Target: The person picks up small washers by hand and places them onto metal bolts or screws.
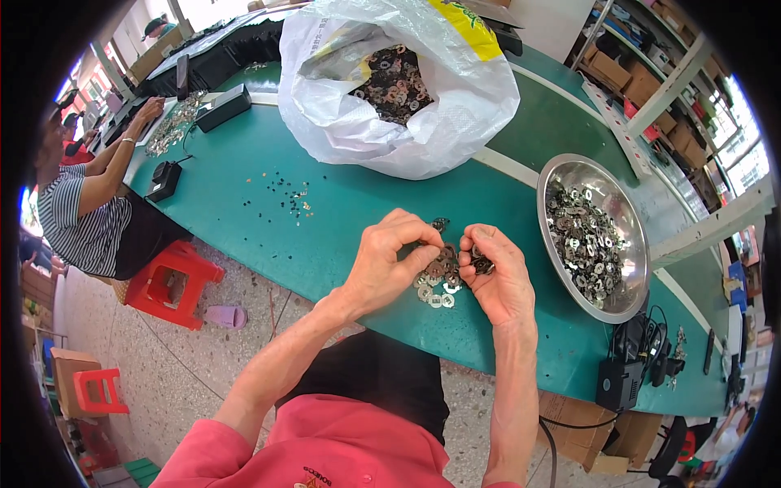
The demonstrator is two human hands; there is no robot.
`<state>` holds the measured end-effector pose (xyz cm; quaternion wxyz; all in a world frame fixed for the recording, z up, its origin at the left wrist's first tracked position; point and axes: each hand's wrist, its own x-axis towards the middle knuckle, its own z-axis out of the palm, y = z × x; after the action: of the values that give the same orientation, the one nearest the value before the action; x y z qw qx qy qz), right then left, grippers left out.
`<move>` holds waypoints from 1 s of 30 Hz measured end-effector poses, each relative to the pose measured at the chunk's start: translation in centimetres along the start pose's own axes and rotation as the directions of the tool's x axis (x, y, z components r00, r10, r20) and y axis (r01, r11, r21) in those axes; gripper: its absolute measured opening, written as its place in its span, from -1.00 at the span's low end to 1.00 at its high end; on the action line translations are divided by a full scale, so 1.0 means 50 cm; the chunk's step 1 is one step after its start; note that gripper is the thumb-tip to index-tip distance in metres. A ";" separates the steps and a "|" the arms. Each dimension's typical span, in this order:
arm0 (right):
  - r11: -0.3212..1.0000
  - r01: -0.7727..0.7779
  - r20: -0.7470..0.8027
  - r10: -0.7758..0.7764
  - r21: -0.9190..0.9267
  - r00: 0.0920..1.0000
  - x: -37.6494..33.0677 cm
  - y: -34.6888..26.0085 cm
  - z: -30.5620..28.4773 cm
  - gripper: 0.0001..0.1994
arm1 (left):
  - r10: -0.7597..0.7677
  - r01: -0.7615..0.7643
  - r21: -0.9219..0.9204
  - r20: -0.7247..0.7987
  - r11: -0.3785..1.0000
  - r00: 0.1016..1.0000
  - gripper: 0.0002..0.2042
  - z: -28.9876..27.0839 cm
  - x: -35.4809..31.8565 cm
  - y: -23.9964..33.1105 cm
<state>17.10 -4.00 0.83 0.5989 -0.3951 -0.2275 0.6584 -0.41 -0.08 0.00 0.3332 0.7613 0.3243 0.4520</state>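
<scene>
On the green table a small pile of flat, ring-like metal pieces (437,286) lies between my hands, some shiny, some dark brown. My left hand (389,259) is over the pile's left side, thumb and forefinger pinched together; whatever is between the tips is too small to make out. Curled fingers of my right hand (500,276) hold several dark metal pieces (482,263) at the pile's right. Beyond, a white woven sack (342,142) stands open with many dark and coppery pieces inside. A steel bowl (636,281) of shiny pieces sits to the right.
Tiny black and coppery bits (285,195) are scattered left of the sack. Black boxes (224,107) with cords lie farther left, near a seated person (85,191). A black power unit (620,382) is below the bowl. A red stool (172,285) stands on the floor.
</scene>
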 end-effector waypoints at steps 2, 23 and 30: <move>0.999 -0.010 0.013 0.010 -0.048 1.000 -0.003 0.000 0.006 -0.87 | -0.043 0.042 -0.044 -0.015 0.998 0.999 -0.93 0.002 0.001 0.003; 0.984 -0.001 0.046 0.009 -0.179 0.999 -0.007 0.007 0.013 -0.88 | -0.100 0.095 -0.120 -0.030 0.988 0.995 -0.93 -0.003 0.001 0.003; 0.978 0.046 0.097 -0.026 -0.206 0.995 -0.011 0.006 0.020 -0.85 | -0.255 0.249 -0.322 0.023 0.913 0.967 -0.94 -0.006 -0.002 -0.003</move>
<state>16.12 -4.41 1.34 0.5550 -0.4200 -0.3298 0.6378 -0.74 0.00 -0.05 0.5054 0.6439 0.3448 0.4594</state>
